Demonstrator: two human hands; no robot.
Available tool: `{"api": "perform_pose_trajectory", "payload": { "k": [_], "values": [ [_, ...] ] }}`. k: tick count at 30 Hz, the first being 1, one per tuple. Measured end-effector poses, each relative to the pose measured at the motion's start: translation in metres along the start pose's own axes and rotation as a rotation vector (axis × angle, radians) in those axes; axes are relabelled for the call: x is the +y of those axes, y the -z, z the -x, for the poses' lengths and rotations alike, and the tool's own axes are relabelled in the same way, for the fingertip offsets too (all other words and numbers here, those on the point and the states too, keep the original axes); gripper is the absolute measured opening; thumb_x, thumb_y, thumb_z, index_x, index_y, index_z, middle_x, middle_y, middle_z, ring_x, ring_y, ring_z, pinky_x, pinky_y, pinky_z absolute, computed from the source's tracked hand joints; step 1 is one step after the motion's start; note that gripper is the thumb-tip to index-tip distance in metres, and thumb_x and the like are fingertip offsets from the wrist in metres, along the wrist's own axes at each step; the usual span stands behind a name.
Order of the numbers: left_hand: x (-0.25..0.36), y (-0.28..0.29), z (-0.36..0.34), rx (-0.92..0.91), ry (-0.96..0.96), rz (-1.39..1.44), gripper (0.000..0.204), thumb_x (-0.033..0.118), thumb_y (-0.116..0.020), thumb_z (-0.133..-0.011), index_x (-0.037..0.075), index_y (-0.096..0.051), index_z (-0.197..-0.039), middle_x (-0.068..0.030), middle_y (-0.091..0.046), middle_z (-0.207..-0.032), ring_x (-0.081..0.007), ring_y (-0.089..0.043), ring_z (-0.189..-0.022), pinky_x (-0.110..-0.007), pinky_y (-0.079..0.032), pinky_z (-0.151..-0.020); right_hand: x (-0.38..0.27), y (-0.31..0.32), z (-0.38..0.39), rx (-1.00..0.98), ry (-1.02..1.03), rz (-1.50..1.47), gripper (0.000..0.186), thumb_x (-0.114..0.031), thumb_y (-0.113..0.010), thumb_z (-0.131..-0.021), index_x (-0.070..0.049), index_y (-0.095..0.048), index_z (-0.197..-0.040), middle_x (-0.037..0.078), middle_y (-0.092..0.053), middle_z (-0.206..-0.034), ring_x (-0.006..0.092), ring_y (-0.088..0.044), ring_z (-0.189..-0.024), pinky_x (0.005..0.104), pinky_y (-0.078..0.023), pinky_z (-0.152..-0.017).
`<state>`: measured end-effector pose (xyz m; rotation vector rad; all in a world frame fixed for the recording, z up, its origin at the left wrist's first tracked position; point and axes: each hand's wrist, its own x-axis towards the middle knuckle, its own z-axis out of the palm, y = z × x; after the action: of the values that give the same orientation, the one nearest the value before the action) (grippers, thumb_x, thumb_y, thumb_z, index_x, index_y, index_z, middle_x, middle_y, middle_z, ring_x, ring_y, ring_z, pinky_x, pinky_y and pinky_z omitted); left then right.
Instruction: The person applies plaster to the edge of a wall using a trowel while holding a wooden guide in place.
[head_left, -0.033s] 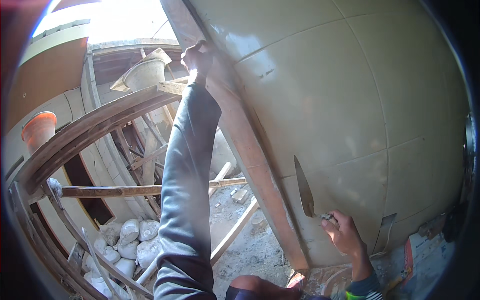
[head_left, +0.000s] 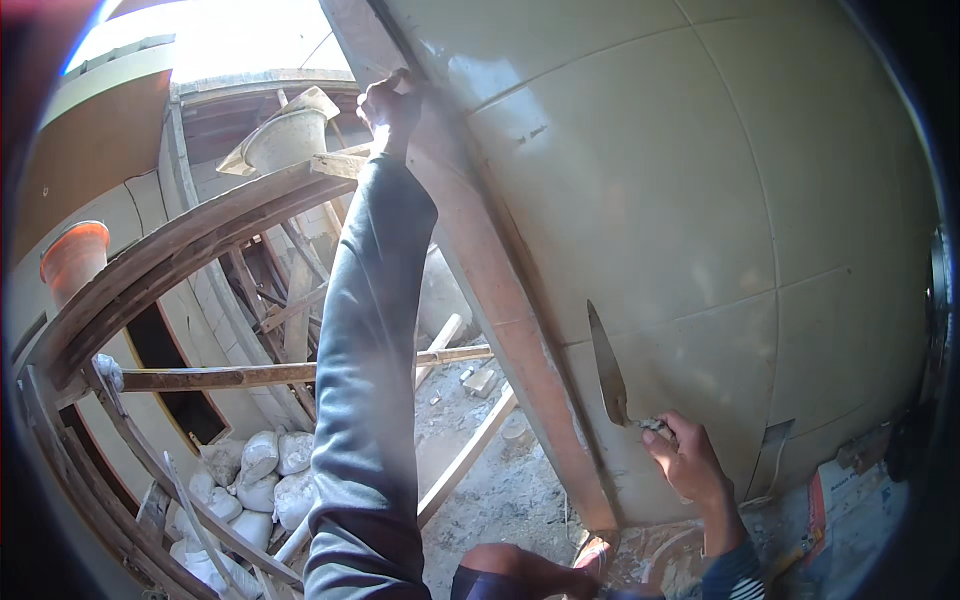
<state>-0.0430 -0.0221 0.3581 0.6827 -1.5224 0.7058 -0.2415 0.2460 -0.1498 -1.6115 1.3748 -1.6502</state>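
Steel trowel (head_left: 610,378) near right, the right hand (head_left: 692,460) clamping its fingers on the handle (head_left: 652,424), blade before the tiled wall (head_left: 640,200); barely anything has shifted, so work seems held steady. Farther off, left, the left hand (head_left: 392,108) curls at the reddish post (head_left: 497,300); whether its fingers grip it, I can't tell.

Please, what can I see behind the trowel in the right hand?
Behind the trowel is a beige tiled wall, visible on both sides. The patch that the trowel covers cannot be seen.
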Motion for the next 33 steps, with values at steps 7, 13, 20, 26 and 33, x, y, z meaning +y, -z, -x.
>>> {"api": "perform_pose_trajectory", "payload": {
  "k": [7,13,20,26,33],
  "values": [
    [-0.033,0.012,0.006,-0.251,-0.073,-0.147,0.045,0.052,-0.075,-0.081,0.019,-0.074,-0.111,-0.015,-0.07,-0.102,-0.0274,-0.069,-0.097,-0.039,-0.055,-0.086,-0.002,-0.015,-0.02,-0.119,-0.052,-0.282,0.038,-0.033,-0.049,-0.105,0.003,-0.061,-0.1,0.004,-0.053,-0.064,0.0082,-0.047,-0.05,0.0264,-0.038,-0.049],
    [0.003,0.062,0.066,-0.351,-0.391,-0.115,0.045,0.051,-0.075,-0.081,0.018,-0.073,-0.113,-0.0152,-0.07,-0.103,-0.0273,-0.069,-0.098,-0.039,-0.054,-0.087,-0.012,-0.025,-0.071,-0.149,-0.043,-0.275,0.039,-0.034,-0.049,-0.104,0.003,-0.061,-0.099,0.002,-0.051,-0.068,0.0085,-0.048,-0.051,0.0262,-0.041,-0.046],
    [0.068,0.124,0.243,-0.72,-0.705,0.272,0.046,0.049,-0.075,-0.081,0.018,-0.071,-0.114,-0.0154,-0.069,-0.105,-0.0273,-0.068,-0.099,-0.039,-0.054,-0.087,0.005,-0.043,-0.106,-0.187,0.079,-0.035,0.042,-0.04,-0.048,-0.105,0.0,-0.06,-0.099,0.0,-0.049,-0.068,0.0074,-0.046,-0.052,0.0255,-0.04,-0.049],
    [0.118,0.132,0.439,-1.223,-0.686,0.648,0.046,0.047,-0.075,-0.081,0.018,-0.069,-0.116,-0.0155,-0.069,-0.106,-0.0273,-0.068,-0.1,-0.039,-0.054,-0.088,0.081,-0.072,-0.03,-0.201,-0.151,-0.207,0.035,-0.03,-0.051,-0.104,0.0,-0.058,-0.088,0.002,-0.049,-0.062,0.0098,-0.049,-0.05,0.0302,-0.042,-0.048],
    [0.151,0.132,0.623,-1.581,-0.508,0.783,0.047,0.045,-0.076,-0.081,0.017,-0.068,-0.118,-0.0157,-0.068,-0.107,-0.0272,-0.067,-0.101,-0.039,-0.054,-0.089,0.127,-0.063,0.101,-0.274,-0.551,-0.462,0.029,-0.027,-0.053,-0.103,-0.001,-0.061,-0.096,0.001,-0.051,-0.066,0.0092,-0.046,-0.049,0.0284,-0.04,-0.048]
  ]
}}
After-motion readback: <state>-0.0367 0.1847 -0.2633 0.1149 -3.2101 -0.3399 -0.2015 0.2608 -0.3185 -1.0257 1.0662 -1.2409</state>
